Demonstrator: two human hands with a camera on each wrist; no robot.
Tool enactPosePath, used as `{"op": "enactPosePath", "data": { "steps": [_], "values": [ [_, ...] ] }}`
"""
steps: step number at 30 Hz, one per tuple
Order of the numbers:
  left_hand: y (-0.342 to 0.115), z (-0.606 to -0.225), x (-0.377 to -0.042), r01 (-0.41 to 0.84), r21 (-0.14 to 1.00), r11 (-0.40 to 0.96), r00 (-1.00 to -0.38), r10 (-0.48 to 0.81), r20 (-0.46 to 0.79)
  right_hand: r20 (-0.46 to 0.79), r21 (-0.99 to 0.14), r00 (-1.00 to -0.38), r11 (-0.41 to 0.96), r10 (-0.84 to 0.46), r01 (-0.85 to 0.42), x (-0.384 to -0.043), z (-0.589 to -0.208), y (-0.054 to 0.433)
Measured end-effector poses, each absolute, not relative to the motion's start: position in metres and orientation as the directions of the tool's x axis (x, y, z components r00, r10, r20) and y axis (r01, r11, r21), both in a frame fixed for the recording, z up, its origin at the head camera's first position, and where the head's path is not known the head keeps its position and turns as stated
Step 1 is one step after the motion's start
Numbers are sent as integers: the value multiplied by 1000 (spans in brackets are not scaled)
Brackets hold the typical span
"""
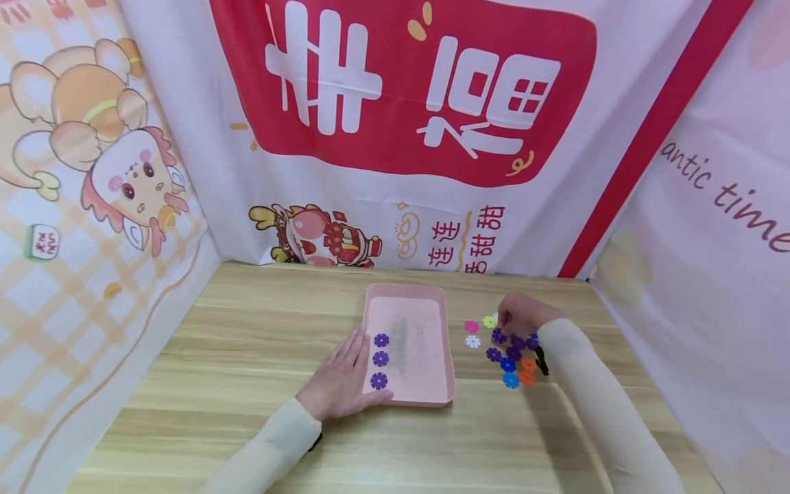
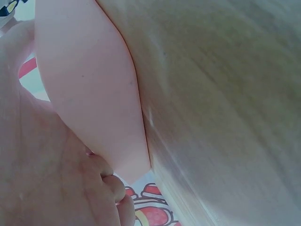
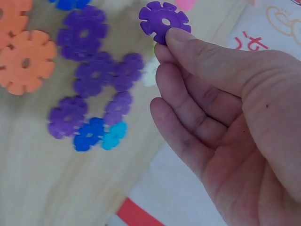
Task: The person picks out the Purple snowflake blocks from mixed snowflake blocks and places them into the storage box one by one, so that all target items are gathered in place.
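My right hand [image 1: 524,314] pinches a purple snowflake disc [image 3: 164,22] between thumb and fingertips, over a loose group of such discs. Several purple discs [image 3: 83,33] lie under it, along with blue [image 1: 510,379] and orange ones [image 3: 27,62]. The pink tray [image 1: 432,394] holds three purple discs [image 1: 380,359] in a column near its left side. My left hand [image 1: 338,377] rests against the tray's near left corner, fingers stretched along the left wall and thumb at the near rim. In the left wrist view the palm faces the tray's outer wall.
Left of the right hand lie a pink disc [image 1: 472,326], a white disc [image 1: 472,342] and a yellow disc [image 1: 490,322]. The wooden table [image 1: 247,322] meets a printed cloth [image 1: 345,185] at the back and cloth walls on both sides.
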State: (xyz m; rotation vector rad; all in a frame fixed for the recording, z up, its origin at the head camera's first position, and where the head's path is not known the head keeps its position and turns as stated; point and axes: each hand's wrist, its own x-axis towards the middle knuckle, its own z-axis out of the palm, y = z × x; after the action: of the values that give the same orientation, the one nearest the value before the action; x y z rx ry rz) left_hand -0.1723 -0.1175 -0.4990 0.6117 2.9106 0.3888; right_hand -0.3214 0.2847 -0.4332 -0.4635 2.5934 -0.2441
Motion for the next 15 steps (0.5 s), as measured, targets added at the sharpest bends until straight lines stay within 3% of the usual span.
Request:
{"op": "enactPosePath", "data": {
  "steps": [15],
  "values": [
    [-119,-499,-173,378,277,883,-907,414,-81,-389,-227,-787,878,-479,-422,-336,-383,223]
  ]
}}
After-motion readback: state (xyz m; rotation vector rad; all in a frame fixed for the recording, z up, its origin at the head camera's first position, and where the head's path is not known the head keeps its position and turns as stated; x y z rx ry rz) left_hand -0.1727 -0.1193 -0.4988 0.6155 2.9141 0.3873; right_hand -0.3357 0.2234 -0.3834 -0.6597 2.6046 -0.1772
